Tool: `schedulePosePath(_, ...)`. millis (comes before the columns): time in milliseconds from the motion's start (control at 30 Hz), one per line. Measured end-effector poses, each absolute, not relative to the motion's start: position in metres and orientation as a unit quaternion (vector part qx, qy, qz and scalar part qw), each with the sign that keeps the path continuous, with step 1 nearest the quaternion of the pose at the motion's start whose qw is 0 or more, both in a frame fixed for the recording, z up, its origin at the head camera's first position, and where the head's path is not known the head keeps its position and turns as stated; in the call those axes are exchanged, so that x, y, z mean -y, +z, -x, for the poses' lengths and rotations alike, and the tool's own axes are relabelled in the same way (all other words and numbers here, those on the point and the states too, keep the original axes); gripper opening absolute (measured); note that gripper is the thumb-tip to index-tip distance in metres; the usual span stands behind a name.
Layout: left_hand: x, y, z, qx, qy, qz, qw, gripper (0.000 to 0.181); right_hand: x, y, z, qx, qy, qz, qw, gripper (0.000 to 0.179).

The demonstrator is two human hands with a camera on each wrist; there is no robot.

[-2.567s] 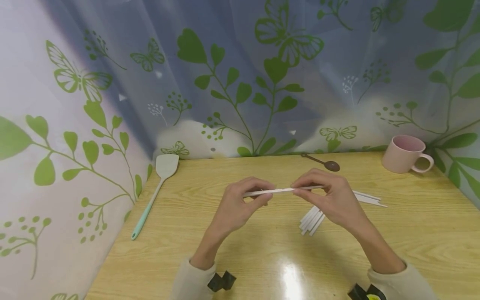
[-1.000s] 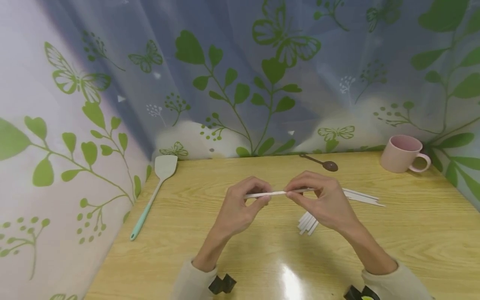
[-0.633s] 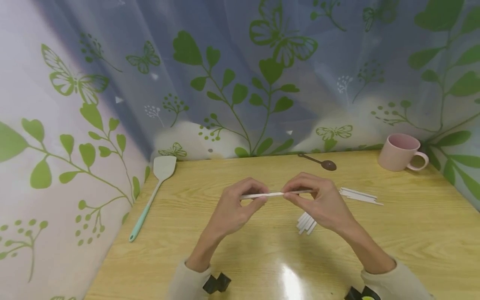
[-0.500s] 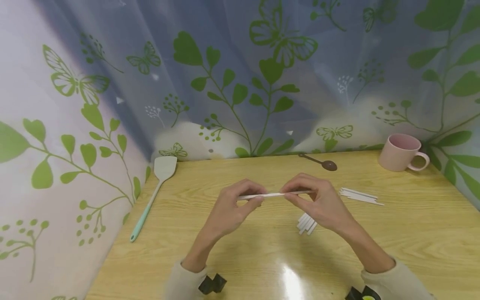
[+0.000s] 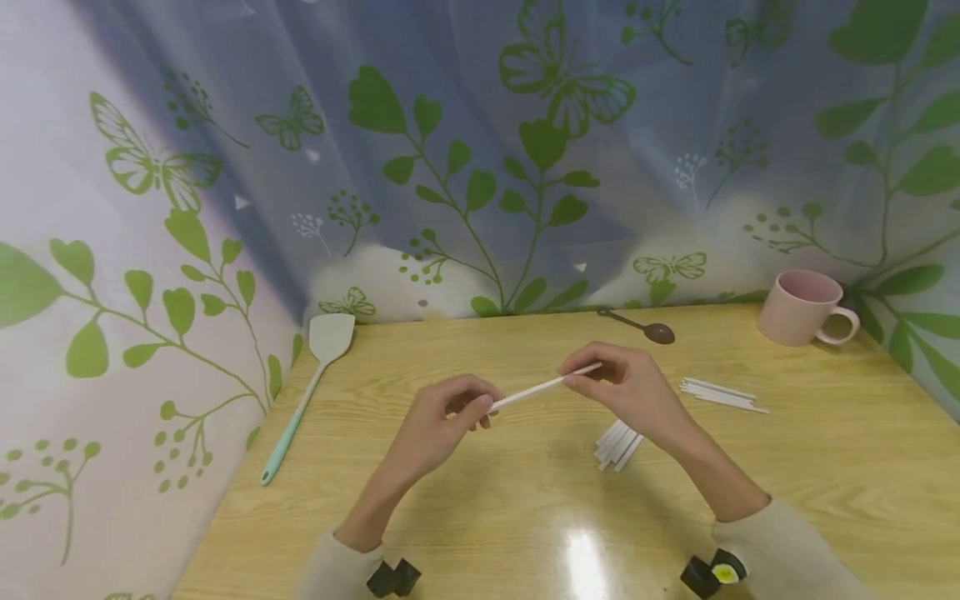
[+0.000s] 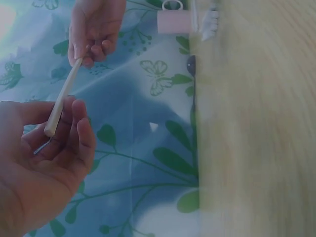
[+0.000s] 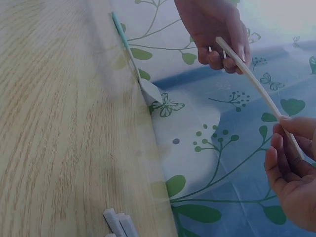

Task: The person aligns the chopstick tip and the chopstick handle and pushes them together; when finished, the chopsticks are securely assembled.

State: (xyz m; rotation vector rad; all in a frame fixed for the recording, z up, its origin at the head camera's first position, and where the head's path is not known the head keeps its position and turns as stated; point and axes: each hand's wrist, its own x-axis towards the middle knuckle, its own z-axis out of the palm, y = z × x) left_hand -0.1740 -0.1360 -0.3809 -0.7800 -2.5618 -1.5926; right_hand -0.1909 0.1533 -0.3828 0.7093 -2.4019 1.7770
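Note:
A slim white chopstick (image 5: 528, 392) is held above the table, slanting up from left to right. My left hand (image 5: 431, 421) pinches its lower end, with the thumb along the stick. Thin pale slivers also show among the left fingers; what they are I cannot tell. My right hand (image 5: 637, 392) pinches the other end between thumb and fingertips, and a short piece pokes out past the fingers. Below the right hand lies a loose bunch of white chopsticks (image 5: 618, 446), partly behind the wrist. A second group of chopsticks (image 5: 723, 396) lies to its right.
A brown spoon (image 5: 660, 333) lies near the table's back edge. At the back right stands a pink mug (image 5: 795, 321), handle to the right. A spatula (image 5: 285, 442) with a mint handle lies along the left side. A leaf-patterned curtain (image 5: 480, 167) hangs behind.
The left hand has dropped down and left, while the right hand has risen slightly. The chopstick has gone from nearly level to slanted, and more of it shows between the hands.

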Motion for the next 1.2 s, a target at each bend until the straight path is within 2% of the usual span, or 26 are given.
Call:
schedulePosePath(367,0.163,-0.41,0.164,0.83,-0.519,0.195,-0.065,0.013,-0.135,-0.404,0.219,0.749,0.633,-0.195,-0.013,0.024)
schedulePosePath(600,0.179,-0.426,0.154,0.811,-0.544,0.182,-0.117,0.021,-0.11,-0.414,0.231,0.73,0.66,-0.168,-0.048,0.034)
schedulePosePath(767,0.186,-0.433,0.148,0.815,-0.538,0.161,-0.141,0.023,-0.094,-0.423,0.236,0.712,0.682,-0.149,-0.072,0.043)
schedulePosePath(1200,0.19,-0.45,0.144,0.797,-0.557,0.108,-0.207,0.03,-0.059,-0.456,0.25,0.694,0.697,-0.125,-0.133,0.054)
